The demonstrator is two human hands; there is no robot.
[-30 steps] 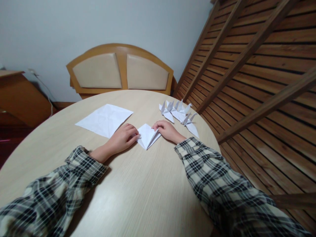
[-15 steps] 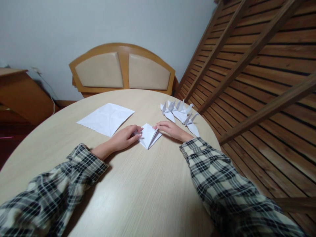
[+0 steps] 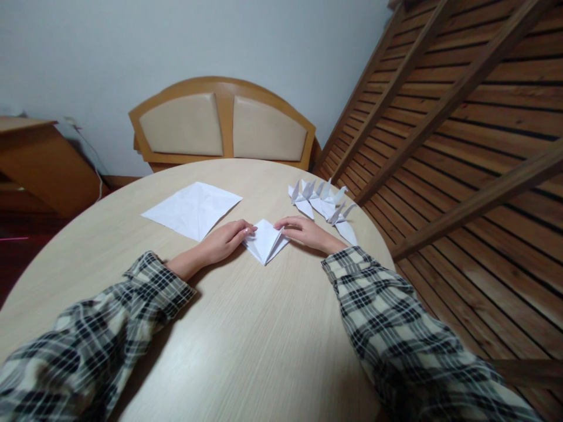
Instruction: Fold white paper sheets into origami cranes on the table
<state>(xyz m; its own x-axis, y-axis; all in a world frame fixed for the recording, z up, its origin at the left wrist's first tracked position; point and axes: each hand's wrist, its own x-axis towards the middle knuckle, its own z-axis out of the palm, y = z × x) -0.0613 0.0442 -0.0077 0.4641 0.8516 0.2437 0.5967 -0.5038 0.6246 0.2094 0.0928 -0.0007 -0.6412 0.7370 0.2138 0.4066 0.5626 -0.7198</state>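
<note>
A small white sheet of folded paper [image 3: 264, 241] lies on the table between my hands, diamond-shaped, with one point towards me. My left hand [image 3: 225, 239] grips its left corner, thumb and fingers close together. On the opposite side, my right hand [image 3: 308, 231] has its fingertips closed at the paper's right edge, where a narrow flap stands slightly raised. Parts of both side corners are hidden under the fingers.
Beyond my left hand lies a larger white paper sheet [image 3: 193, 208] with creases. Several folded paper cranes [image 3: 328, 205] stand near the right edge of the round table [image 3: 246, 340]. A headboard [image 3: 226, 117] and a slatted wooden panel [image 3: 461, 135] stand beyond the table.
The view has shifted slightly. My left thumb has moved up and in towards the fingers at the paper's left corner. My right hand stays at the right edge.
</note>
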